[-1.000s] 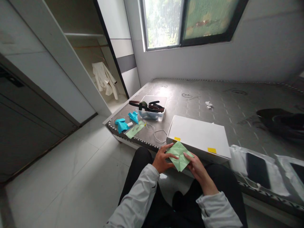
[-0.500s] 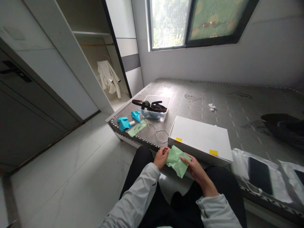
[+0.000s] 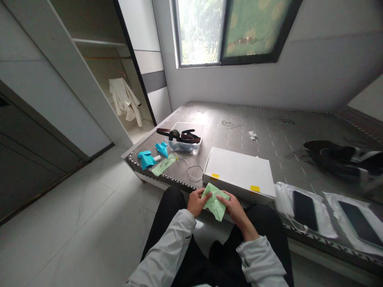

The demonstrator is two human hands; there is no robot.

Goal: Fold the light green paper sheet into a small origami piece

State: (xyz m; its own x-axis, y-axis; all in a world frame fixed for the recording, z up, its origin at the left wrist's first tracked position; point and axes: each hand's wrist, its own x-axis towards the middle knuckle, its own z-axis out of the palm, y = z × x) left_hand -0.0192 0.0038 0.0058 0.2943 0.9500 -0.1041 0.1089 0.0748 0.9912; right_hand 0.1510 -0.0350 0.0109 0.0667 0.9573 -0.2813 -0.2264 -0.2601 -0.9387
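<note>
A piece of light green folded paper (image 3: 214, 202) is held over my lap, just in front of the bed edge. My left hand (image 3: 196, 202) pinches its left side with curled fingers. My right hand (image 3: 235, 206) grips its right side, thumb on top. Both hands sit close below a flat white box (image 3: 239, 173) with two yellow tape tabs, lying on the grey mattress (image 3: 269, 135).
On the mattress corner lie two blue folded paper shapes (image 3: 146, 158), a green paper strip (image 3: 163, 165), a white cable (image 3: 188, 169) and a clear tub (image 3: 185, 137) with dark straps. Bagged phones (image 3: 305, 207) lie at right, dark clothing (image 3: 338, 155) beyond. An open wardrobe (image 3: 119, 91) stands left.
The green paper went from an open flat diamond to a more gathered, folded shape between both hands. The view shifted slightly to the right.
</note>
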